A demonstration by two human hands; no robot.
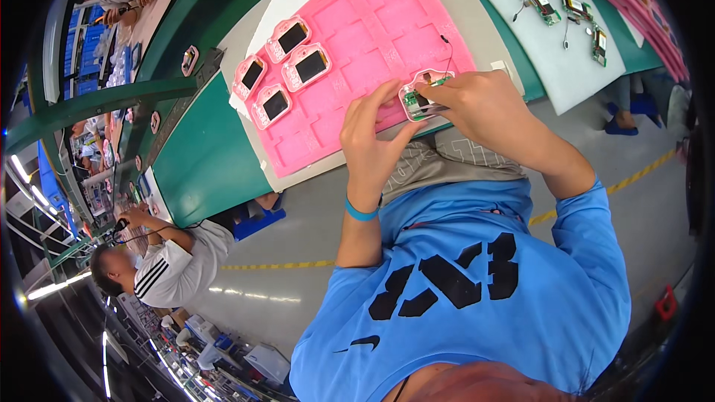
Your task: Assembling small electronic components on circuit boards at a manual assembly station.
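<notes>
At the near edge of the pink foam tray (pixel 350 52), toward its right corner, lies a small pink-and-white device housing (pixel 406 94) with a green circuit board (pixel 418 105) exposed, set between the two hands. The left hand (pixel 370 138), wearing a blue wristband (pixel 362 212), is at the housing's left side, its thumb and fingers apart in a curve; whether they grip it I cannot tell. The right hand (pixel 480 108) reaches over from the right, its fingers bent down onto the board; what their tips pinch is hidden. A thin black wire (pixel 451 52) rises from the housing over the tray. In the tray's left part sit four housings with dark screens (pixel 307 66). Left of the tray shows green bench top (pixel 201 164); right of it, a white foam sheet (pixel 573 78) bears loose circuit boards (pixel 541 4). Farther right are stacked pink trays (pixel 640 15). Well left of the tray, a co-worker in a white top (pixel 182 268) raises both hands.
</notes>
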